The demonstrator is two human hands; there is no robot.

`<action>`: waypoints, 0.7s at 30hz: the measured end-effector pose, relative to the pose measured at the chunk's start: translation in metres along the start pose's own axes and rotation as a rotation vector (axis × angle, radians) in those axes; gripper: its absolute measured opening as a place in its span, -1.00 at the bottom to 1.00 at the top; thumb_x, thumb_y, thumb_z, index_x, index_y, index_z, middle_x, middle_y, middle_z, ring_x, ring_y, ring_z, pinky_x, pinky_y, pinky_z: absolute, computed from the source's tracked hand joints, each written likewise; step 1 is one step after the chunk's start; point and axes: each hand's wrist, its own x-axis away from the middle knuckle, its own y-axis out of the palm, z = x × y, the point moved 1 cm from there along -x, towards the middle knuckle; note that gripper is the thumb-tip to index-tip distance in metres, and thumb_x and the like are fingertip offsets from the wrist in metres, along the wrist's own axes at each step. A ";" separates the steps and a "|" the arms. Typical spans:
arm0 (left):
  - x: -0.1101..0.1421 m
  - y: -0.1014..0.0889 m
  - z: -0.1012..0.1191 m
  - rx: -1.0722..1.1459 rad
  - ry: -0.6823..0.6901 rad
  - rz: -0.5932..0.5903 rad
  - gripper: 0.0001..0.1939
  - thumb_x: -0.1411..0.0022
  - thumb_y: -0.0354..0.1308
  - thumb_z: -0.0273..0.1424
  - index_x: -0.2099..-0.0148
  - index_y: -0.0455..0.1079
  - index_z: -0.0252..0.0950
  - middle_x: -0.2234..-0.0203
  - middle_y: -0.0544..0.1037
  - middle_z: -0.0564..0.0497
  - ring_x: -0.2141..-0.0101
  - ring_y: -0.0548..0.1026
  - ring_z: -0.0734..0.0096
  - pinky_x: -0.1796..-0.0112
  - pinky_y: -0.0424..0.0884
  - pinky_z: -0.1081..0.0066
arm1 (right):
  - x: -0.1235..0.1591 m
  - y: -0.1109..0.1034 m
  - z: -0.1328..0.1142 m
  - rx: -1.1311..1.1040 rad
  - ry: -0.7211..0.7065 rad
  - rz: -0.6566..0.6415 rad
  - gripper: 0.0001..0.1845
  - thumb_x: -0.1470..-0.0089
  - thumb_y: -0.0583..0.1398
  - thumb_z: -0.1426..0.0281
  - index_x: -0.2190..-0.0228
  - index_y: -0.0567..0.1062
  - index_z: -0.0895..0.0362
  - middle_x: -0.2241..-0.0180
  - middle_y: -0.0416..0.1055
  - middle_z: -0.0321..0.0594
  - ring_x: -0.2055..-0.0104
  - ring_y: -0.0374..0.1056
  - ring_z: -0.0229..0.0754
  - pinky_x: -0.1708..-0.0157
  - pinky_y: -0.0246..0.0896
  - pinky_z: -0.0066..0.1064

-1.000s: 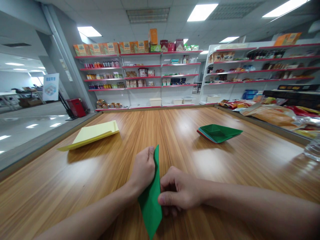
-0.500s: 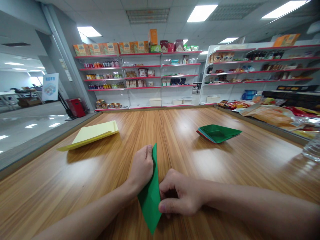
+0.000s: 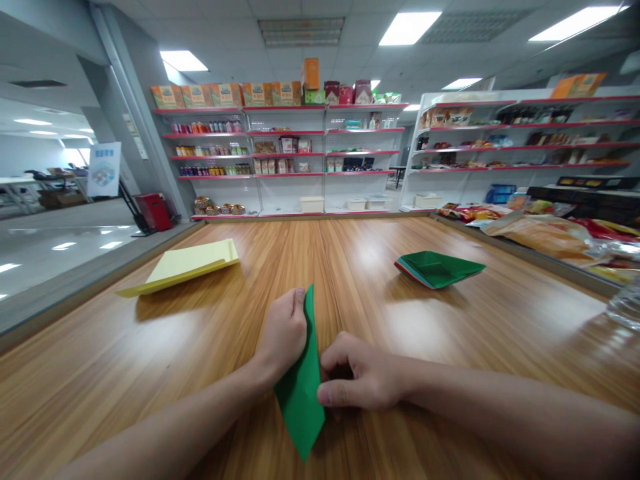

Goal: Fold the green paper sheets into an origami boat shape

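A green folded sheet of paper (image 3: pixel 301 400) stands in a long pointed shape in front of me, its lower tip toward me. My left hand (image 3: pixel 282 330) is closed around its far upper part, the thumb on top near the upper tip. At the paper's right edge, my right hand (image 3: pixel 367 375) is closed in a pinch, thumb against the edge and index finger curled behind. Part of the paper is hidden by my left hand.
A yellow folded paper stack (image 3: pixel 185 267) lies at the left of the wooden table (image 3: pixel 360 247). On the right sits a stack of green, red and blue folded papers (image 3: pixel 445 270). Snack packets (image 3: pixel 545 233) line the right side, and a clear plastic object (image 3: pixel 625 303) stands at the edge.
My right hand has shifted slightly up along the paper's right edge. The paper's lower tip sits a little higher. My left hand keeps its hold.
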 end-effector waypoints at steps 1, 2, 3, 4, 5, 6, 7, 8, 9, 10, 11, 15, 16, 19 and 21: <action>-0.001 0.000 0.000 0.004 0.000 0.004 -0.61 -0.32 -0.20 -0.25 0.53 0.13 -0.26 0.62 0.25 0.11 0.56 0.24 0.44 0.48 0.13 0.41 | 0.000 0.000 0.000 -0.011 0.007 -0.011 -0.63 -0.06 0.16 0.22 0.54 0.44 0.29 0.63 0.35 -0.25 0.63 0.21 -0.40 0.68 0.07 -0.64; -0.002 -0.001 -0.001 0.009 0.000 0.010 -0.62 -0.32 -0.20 -0.25 0.53 0.14 -0.26 0.62 0.26 0.10 0.56 0.24 0.43 0.48 0.14 0.41 | 0.000 0.001 0.000 -0.011 0.007 -0.026 -0.65 -0.06 0.16 0.23 0.53 0.45 0.29 0.63 0.35 -0.26 0.63 0.21 -0.40 0.68 0.08 -0.64; -0.003 -0.001 -0.001 0.013 -0.001 0.021 -0.62 -0.32 -0.19 -0.26 0.53 0.15 -0.26 0.61 0.26 0.10 0.55 0.24 0.43 0.48 0.14 0.41 | 0.000 0.001 0.000 -0.004 0.006 -0.037 -0.67 -0.05 0.17 0.25 0.52 0.45 0.29 0.63 0.35 -0.26 0.63 0.21 -0.41 0.67 0.09 -0.64; -0.004 -0.001 -0.002 0.015 -0.003 0.031 -0.62 -0.31 -0.19 -0.26 0.53 0.15 -0.26 0.61 0.26 0.10 0.55 0.24 0.43 0.48 0.14 0.41 | 0.000 0.001 0.000 0.006 0.004 -0.042 -0.69 -0.05 0.17 0.27 0.51 0.45 0.29 0.63 0.35 -0.26 0.64 0.21 -0.41 0.67 0.11 -0.63; -0.005 -0.001 -0.002 0.016 -0.003 0.040 -0.63 -0.31 -0.19 -0.26 0.53 0.14 -0.26 0.61 0.26 0.10 0.55 0.24 0.43 0.48 0.14 0.41 | 0.000 0.002 0.000 0.015 0.005 -0.041 -0.71 -0.06 0.17 0.29 0.51 0.46 0.28 0.64 0.36 -0.27 0.65 0.21 -0.41 0.66 0.12 -0.63; -0.005 -0.001 -0.002 0.015 -0.003 0.043 -0.63 -0.31 -0.18 -0.27 0.53 0.14 -0.26 0.61 0.26 0.10 0.55 0.24 0.43 0.48 0.14 0.41 | 0.001 0.002 0.000 0.024 0.007 -0.034 -0.72 -0.06 0.16 0.31 0.52 0.46 0.28 0.64 0.36 -0.27 0.65 0.21 -0.41 0.66 0.12 -0.63; -0.005 -0.001 -0.003 0.012 -0.003 0.040 -0.63 -0.31 -0.18 -0.27 0.53 0.13 -0.26 0.62 0.26 0.10 0.56 0.23 0.43 0.48 0.13 0.41 | 0.001 0.002 0.001 0.035 0.008 -0.027 -0.73 -0.07 0.15 0.34 0.53 0.46 0.28 0.65 0.35 -0.26 0.66 0.21 -0.40 0.66 0.12 -0.62; -0.005 -0.001 -0.003 0.008 -0.003 0.035 -0.62 -0.31 -0.18 -0.27 0.54 0.12 -0.25 0.62 0.25 0.10 0.56 0.23 0.44 0.49 0.13 0.41 | 0.001 0.001 0.001 0.049 0.000 -0.024 -0.74 -0.06 0.15 0.36 0.54 0.46 0.28 0.66 0.35 -0.27 0.66 0.22 -0.40 0.67 0.12 -0.62; -0.004 0.000 -0.003 0.004 -0.003 0.027 -0.62 -0.32 -0.19 -0.26 0.54 0.12 -0.25 0.63 0.24 0.11 0.57 0.22 0.44 0.50 0.12 0.41 | 0.001 0.001 0.002 0.067 -0.016 -0.025 -0.75 -0.06 0.15 0.38 0.55 0.46 0.28 0.66 0.34 -0.27 0.66 0.22 -0.39 0.67 0.12 -0.62; -0.003 0.000 -0.004 0.002 0.000 0.018 -0.62 -0.32 -0.19 -0.26 0.54 0.12 -0.25 0.63 0.24 0.11 0.57 0.22 0.44 0.50 0.12 0.42 | 0.001 0.001 0.002 0.085 -0.037 -0.029 -0.76 -0.05 0.16 0.39 0.56 0.46 0.28 0.67 0.34 -0.27 0.66 0.23 -0.38 0.67 0.12 -0.62; -0.003 0.001 -0.004 0.001 0.005 0.010 -0.62 -0.32 -0.19 -0.27 0.54 0.12 -0.25 0.63 0.24 0.11 0.57 0.21 0.45 0.50 0.12 0.42 | 0.000 0.000 0.002 0.096 -0.055 -0.035 -0.77 -0.05 0.16 0.40 0.56 0.46 0.28 0.67 0.34 -0.27 0.65 0.24 -0.38 0.66 0.13 -0.62; -0.003 0.001 -0.006 0.010 0.022 0.014 -0.62 -0.32 -0.20 -0.27 0.52 0.14 -0.25 0.60 0.27 0.10 0.54 0.25 0.43 0.47 0.14 0.41 | -0.001 0.000 0.002 0.050 -0.039 -0.041 -0.70 -0.06 0.17 0.32 0.58 0.44 0.28 0.66 0.34 -0.26 0.65 0.22 -0.39 0.68 0.08 -0.62; -0.003 0.001 -0.006 0.011 0.021 0.020 -0.62 -0.33 -0.20 -0.26 0.52 0.13 -0.25 0.60 0.27 0.10 0.54 0.25 0.43 0.47 0.15 0.41 | -0.001 0.000 0.002 0.023 -0.020 -0.034 -0.69 -0.04 0.19 0.29 0.58 0.44 0.28 0.65 0.33 -0.27 0.65 0.21 -0.40 0.68 0.06 -0.62; -0.003 0.000 -0.007 0.009 0.026 0.021 -0.62 -0.33 -0.20 -0.25 0.52 0.14 -0.25 0.60 0.27 0.10 0.54 0.25 0.43 0.47 0.14 0.41 | -0.002 -0.002 0.001 -0.065 0.039 -0.009 -0.65 -0.02 0.22 0.22 0.55 0.43 0.29 0.65 0.32 -0.29 0.65 0.17 -0.42 0.70 0.02 -0.63; -0.002 0.000 -0.007 0.003 0.029 0.015 -0.62 -0.33 -0.20 -0.26 0.52 0.15 -0.26 0.60 0.27 0.09 0.54 0.25 0.43 0.46 0.14 0.41 | -0.002 -0.002 0.001 -0.104 0.064 -0.005 -0.63 -0.04 0.19 0.20 0.53 0.44 0.29 0.65 0.32 -0.29 0.68 0.14 -0.43 0.73 -0.01 -0.63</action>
